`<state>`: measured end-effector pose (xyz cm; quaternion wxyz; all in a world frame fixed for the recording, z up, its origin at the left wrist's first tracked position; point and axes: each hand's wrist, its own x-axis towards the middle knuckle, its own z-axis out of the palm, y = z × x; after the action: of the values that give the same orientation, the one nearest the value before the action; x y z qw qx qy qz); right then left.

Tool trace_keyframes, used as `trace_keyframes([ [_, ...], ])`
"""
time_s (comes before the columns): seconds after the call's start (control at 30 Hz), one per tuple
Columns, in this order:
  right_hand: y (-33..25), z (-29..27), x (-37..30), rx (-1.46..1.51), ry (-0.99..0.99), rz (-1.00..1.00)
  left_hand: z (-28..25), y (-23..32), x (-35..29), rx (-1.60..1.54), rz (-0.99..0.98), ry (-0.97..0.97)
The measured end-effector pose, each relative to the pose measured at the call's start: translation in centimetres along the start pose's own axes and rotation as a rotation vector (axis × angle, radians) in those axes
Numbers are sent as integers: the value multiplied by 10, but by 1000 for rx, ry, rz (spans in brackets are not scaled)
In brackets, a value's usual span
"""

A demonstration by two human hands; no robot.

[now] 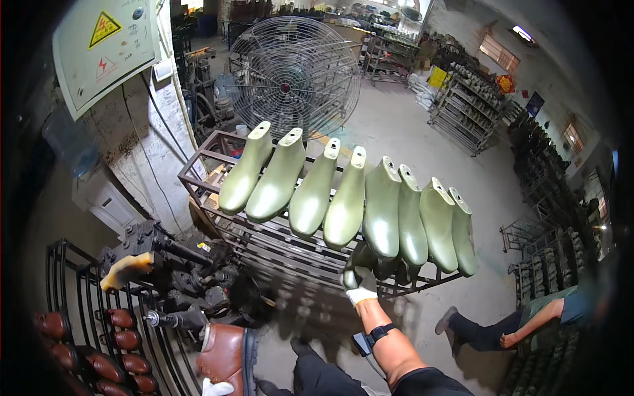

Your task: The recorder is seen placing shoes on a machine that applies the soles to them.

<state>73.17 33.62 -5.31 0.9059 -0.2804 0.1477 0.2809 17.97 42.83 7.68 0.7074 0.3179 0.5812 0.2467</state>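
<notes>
My left hand (216,388), in a white glove at the bottom edge, grips a brown leather boot (221,356) with a dark sole; most of that hand is cut off by the frame. My right hand (362,288), also gloved, reaches forward to the near edge of a metal rack (310,254). Its fingers close around a dark green shoe last (360,259), partly hidden below the upper row. Along the top of the rack stand several shiny green shoe lasts (345,204), toes toward me.
A large round fan (285,87) stands behind the rack. At left are a dark machine (191,284), a shelf rack with brown shoes (125,340) and an electrical box (105,49). A seated person (528,327) is at lower right; loaded shelves (465,105) stand farther back.
</notes>
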Motion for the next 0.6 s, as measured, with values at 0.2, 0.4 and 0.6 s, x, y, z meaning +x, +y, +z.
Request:
trace_keyframes([
  [0.2,10,26,1,-87,145,76,49,45,25,-211,5,-488],
  [0.4,75,20,-173,-946,-717,490,86,29,42,-231,-47,-361],
  [0.6,183,240,-259,-1278,-901,-17,56,42,13,-135,297,-321],
])
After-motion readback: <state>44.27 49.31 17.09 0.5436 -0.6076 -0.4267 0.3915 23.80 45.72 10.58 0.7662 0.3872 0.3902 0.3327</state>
